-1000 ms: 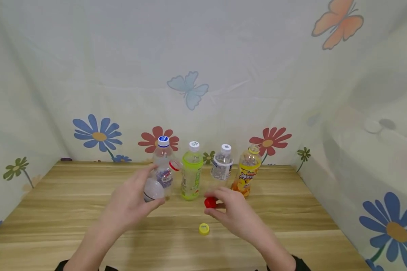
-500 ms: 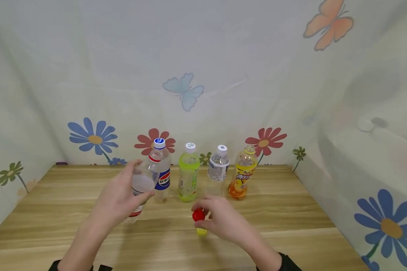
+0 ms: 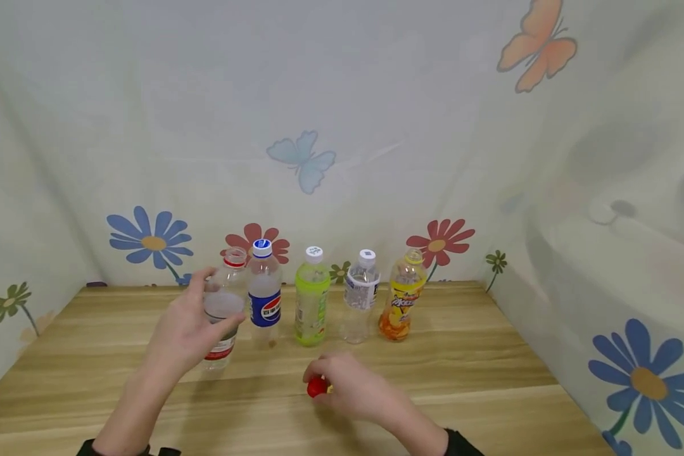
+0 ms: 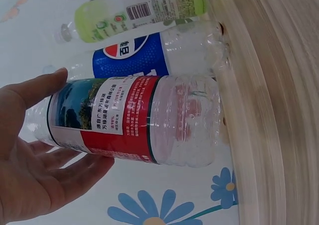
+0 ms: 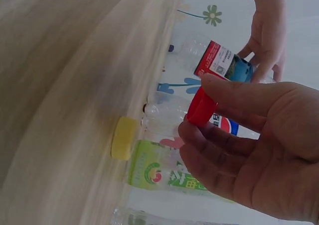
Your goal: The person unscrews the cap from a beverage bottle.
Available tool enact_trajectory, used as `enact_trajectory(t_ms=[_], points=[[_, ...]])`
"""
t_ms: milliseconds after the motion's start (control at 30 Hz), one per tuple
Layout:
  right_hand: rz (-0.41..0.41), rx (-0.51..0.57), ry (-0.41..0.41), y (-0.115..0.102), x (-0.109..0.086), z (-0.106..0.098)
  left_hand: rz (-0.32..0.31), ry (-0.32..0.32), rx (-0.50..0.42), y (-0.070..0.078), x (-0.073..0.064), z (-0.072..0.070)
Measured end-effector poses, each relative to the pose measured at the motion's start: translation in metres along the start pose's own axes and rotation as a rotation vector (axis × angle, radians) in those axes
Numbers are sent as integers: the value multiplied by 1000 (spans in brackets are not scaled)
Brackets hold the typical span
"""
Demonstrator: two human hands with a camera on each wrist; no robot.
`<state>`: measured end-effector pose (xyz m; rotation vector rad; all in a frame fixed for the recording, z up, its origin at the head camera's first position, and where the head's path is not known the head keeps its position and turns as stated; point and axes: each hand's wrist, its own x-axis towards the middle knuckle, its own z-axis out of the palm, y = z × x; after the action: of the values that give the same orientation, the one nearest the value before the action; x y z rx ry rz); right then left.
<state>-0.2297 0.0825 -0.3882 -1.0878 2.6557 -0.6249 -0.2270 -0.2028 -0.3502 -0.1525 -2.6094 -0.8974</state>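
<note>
My left hand (image 3: 185, 326) grips a clear plastic bottle (image 4: 124, 118) with a red and white label. The bottle stands upright at the left of the row, its mouth uncapped with a red ring at the neck. Between thumb and fingers, my right hand (image 5: 259, 135) pinches a red bottle cap (image 5: 202, 108) low over the table's front part. A yellow cap (image 5: 124, 138) lies on the wood close by, mostly hidden behind the right hand in the head view.
Right of the held bottle stand a blue-labelled bottle (image 3: 265, 307), a green bottle (image 3: 312, 304) and a clear bottle (image 3: 361, 291), all capped. An orange-bottomed bottle (image 3: 403, 297) at the right end has no cap. A patterned cloth (image 3: 342, 114) hangs behind the wooden table (image 3: 490, 373).
My left hand has brought the tilted bottle left and down to an upright stance. The right hand, still pinching the red cap, has moved left and nearer, over beside the yellow cap.
</note>
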Motion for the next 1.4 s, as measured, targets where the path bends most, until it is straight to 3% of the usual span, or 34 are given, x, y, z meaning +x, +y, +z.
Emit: enact_trajectory(t_ms=[300, 700, 1000, 1200, 1400], points=[[-1, -104, 20, -6, 8, 11, -68, -9, -62, -12, 4, 1], [7, -158, -3, 1, 24, 21, -136, -47, -106, -24, 12, 8], [1, -215, -21, 0, 26, 23, -102, -47, -116, -37, 21, 12], [23, -211, -66, -4, 32, 23, -145, -64, -178, -45, 25, 11], [15, -219, -77, -4, 36, 26, -150, -70, -180, -47, 28, 10]])
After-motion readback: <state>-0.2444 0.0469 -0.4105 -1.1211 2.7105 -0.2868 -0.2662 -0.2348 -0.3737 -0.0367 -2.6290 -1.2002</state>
